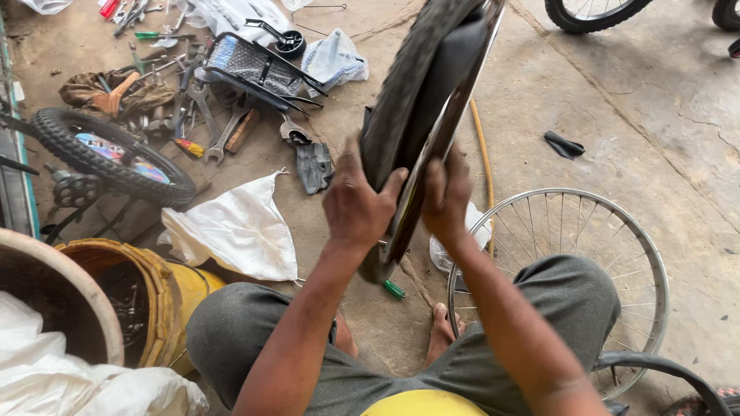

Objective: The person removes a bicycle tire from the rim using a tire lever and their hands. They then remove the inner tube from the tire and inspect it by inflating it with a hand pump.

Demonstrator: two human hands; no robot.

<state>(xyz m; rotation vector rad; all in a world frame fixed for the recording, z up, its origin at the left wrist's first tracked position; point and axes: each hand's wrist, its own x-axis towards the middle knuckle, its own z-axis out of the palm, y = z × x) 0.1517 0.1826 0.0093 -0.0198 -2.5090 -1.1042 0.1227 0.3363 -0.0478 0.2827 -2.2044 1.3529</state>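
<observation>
Black tyre (405, 92) on rim, top cut off | both hands: left (356, 206), right (447, 202), clamped on it

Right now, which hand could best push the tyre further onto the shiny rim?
Probably the left hand: its fingers wrap over the black tyre itself. The right hand grips the shiny rim edge, so it seems better for steadying.

Both forearms are stretched forward and upward from the seated body, the left hand (356, 202) being closed with its thumb hooked over an edge and the right hand (447, 196) being pressed just beside it, fingers curled and knuckles raised.
</observation>
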